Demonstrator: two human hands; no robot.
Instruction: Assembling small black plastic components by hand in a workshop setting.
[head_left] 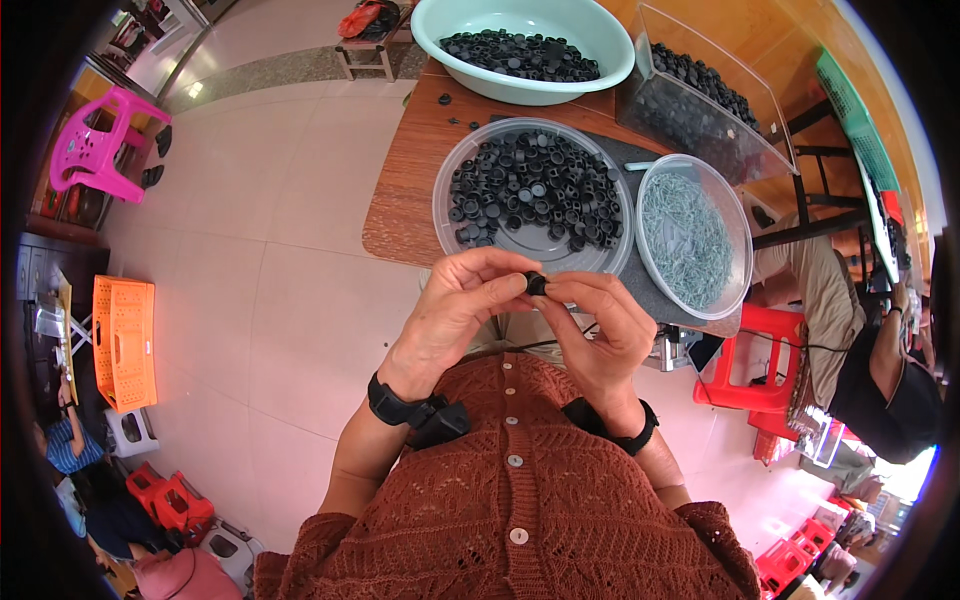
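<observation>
- Pinching a small black cap (537, 284) between my left hand (462, 305) and right hand (598, 335), fingertips closed on it.
- Far side: round tub of black caps (533, 190); right, tub of metal pins (690, 238).

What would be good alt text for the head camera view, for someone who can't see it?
Seen from above, the left hand and right hand pinch a small black part between their fingers. Beyond them, on a wooden table, are a clear tub of black parts and a tub of small metal pieces.
</observation>
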